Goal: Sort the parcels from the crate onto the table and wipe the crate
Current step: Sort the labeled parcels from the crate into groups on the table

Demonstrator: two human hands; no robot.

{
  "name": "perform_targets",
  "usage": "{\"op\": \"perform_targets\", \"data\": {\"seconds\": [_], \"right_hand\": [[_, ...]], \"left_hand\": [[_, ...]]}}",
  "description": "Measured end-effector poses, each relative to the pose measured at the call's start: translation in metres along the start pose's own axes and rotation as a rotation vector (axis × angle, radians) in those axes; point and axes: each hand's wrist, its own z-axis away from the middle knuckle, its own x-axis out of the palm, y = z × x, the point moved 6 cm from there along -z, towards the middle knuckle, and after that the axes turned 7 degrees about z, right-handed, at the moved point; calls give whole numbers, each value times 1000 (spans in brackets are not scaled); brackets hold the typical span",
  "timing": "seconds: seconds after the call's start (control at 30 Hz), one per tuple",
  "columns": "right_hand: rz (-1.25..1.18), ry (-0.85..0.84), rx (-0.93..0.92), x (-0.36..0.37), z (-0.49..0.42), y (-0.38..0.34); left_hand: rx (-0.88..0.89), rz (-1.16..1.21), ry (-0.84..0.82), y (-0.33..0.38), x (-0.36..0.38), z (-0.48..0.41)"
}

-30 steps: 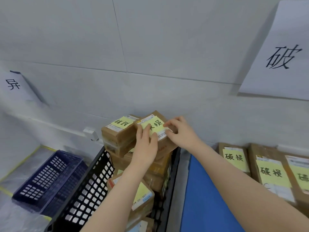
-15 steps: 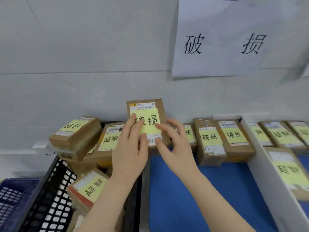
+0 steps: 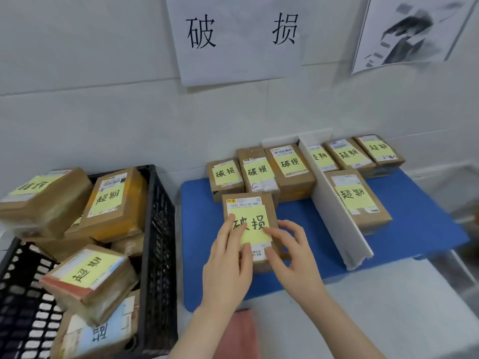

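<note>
A brown parcel (image 3: 249,206) with a yellow note marked 破损 lies flat at the blue mat (image 3: 197,257), just in front of a row of three parcels (image 3: 261,172) with the same note. My left hand (image 3: 228,263) holds its near left side, fingers laid over the note. On its near right corner my right hand (image 3: 293,257) grips it, fingertips on top. Whether the parcel rests fully on the mat I cannot tell. The black latticed crate (image 3: 158,229) stands to the left, still holding several labelled parcels (image 3: 114,200).
A white divider (image 3: 334,213) splits the mat; several parcels marked 超期 (image 3: 356,198) lie right of it. A paper sign reading 破损 (image 3: 238,37) hangs on the wall above. A pink cloth (image 3: 241,335) lies at the near table edge between my arms.
Both hands have carried the parcel from above the crate rightward and down to the blue mat. The view has swung right and down with them.
</note>
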Motion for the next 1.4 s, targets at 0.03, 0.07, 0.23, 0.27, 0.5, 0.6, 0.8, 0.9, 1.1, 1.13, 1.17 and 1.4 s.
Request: {"op": "perform_targets", "data": {"seconds": [0.03,0.07,0.23,0.27,0.5,0.6,0.8,0.9,1.1,1.13,1.17,1.4], "right_hand": [[13,6,1,-4,4,2],[28,16,5,-8,7,4],[120,84,48,-32,27,22],[140,87,60,-36,29,28],[365,-73,157,-54,22,73],[457,-164,183,-57,3,89],[705,-303,195,-55,-40,102],[808,-337,190,-53,-58,100],[861,-350,189,-54,-83,101],[856,-352,192,-55,-86,101],[847,-354,196,-55,-89,102],[827,-373,228,-54,-105,103]], "left_hand": [[1,9,-3,3,2,3],[5,17,-5,7,4,6],[55,59,-68,22,24,15],[66,60,-86,24,31,16],[-66,100,-220,29,99,14],[-117,118,-244,25,125,6],[-137,147,-194,24,159,-20],[-140,148,-185,26,168,-35],[-149,195,-176,32,177,-52],[-152,192,-176,33,178,-54],[-153,188,-175,33,179,-56],[-182,192,-179,31,184,-68]]}}
